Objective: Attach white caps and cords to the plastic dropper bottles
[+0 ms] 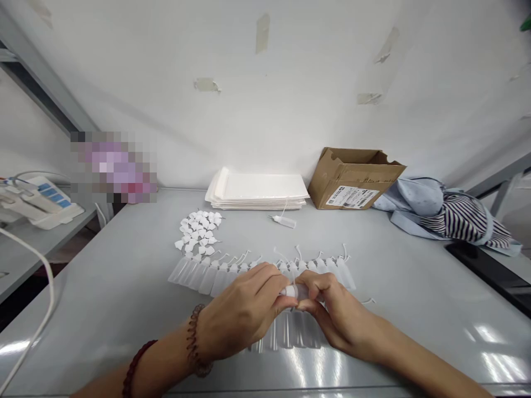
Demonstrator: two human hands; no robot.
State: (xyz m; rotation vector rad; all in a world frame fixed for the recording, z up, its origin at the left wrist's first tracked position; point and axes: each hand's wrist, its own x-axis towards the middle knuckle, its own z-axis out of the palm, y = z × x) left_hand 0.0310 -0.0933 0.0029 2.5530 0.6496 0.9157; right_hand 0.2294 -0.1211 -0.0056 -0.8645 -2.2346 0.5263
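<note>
My right hand (348, 318) is closed around a small translucent plastic squeeze bottle (302, 291), tilted on its side above the table. At its neck, my left hand (243, 309) pinches the white cap (289, 291); part of both pieces is hidden by my fingers. Behind my hands lies a long row of similar translucent bottles (207, 279) with thin strap-like tails at their tops. More bottles (286, 334) lie side by side below my hands, partly covered by them. Left of centre sits a loose pile of small white caps (199, 229), some with dark needle-like tips.
One needle-tipped bottle (285, 222) lies alone before a stack of white padded envelopes (261, 190). To its right stands an opened cardboard box (354, 179). Bundled fabric (452, 215) and a black phone-like slab (493, 276) occupy the right side. A white cable (47, 293) hangs at the left.
</note>
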